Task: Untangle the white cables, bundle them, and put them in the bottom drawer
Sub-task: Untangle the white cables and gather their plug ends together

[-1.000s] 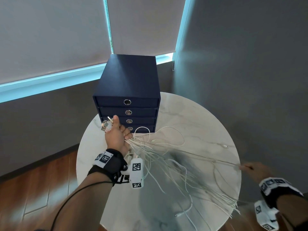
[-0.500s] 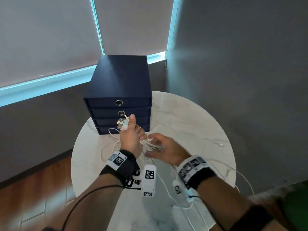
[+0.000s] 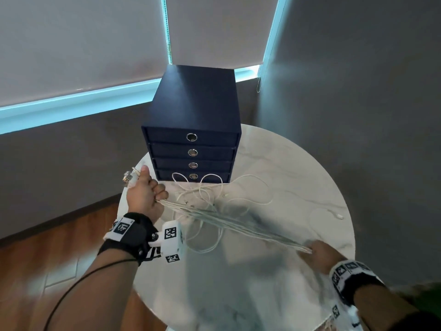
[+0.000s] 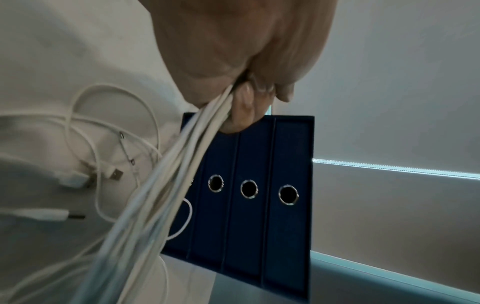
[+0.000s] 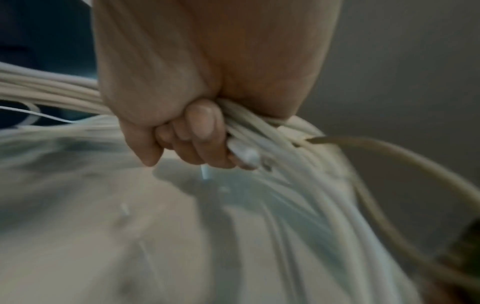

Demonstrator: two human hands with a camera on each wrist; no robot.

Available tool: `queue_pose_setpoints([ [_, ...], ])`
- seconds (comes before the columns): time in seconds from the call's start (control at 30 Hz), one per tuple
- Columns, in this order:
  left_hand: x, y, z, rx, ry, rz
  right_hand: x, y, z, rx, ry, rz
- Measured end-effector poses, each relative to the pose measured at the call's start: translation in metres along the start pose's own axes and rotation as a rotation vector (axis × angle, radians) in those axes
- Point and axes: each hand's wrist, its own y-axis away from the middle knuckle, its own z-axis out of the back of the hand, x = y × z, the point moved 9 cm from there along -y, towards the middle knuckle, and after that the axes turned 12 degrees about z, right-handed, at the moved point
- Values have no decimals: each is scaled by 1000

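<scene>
Round marble table (image 3: 274, 295) under me; navy drawer unit (image 3: 193, 103) at its far edge, bottom drawer (image 3: 210, 176) closed; white cables (image 3: 238, 223) stretched taut over the tabletop between my fists, loose loops before the drawers; my left hand (image 3: 144, 195) clenches one end, plugs poking out; my right hand (image 3: 318, 255) clenches the other.

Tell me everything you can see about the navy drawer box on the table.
The navy drawer box is a matte dark blue block, cardboard or fabric-covered by its look, standing upright at the far edge of the round marble table. It has four stacked drawers, all shut, each with a round metal-rimmed finger hole. Loose loops of the white cables lie against the bottom drawer's front. Neither hand touches it.
</scene>
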Motion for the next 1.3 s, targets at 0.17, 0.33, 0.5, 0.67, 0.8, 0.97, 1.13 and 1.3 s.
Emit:
queue_pose_setpoints([
  [0.17,55,3,3,89,-249,263,-35,12,52,-66,111,-142],
  [0.33,86,13,4,72,-403,294,-40,-18,50,187,199,-172],
  [0.5,91,7,22,4,-426,241,106,-41,46,268,224,112],
  [0.67,96,5,38,-48,-399,217,254,-63,36,77,30,455],
  [0.8,95,8,43,-65,-388,199,320,-68,-14,122,88,531],
  [0.97,89,12,42,-61,-392,176,325,-72,-50,154,242,528],
  [1.13,89,12,39,-42,-390,179,319,-68,-41,159,473,610],
  [1.3,87,8,22,-3,-448,164,314,-62,2,72,281,679],
])
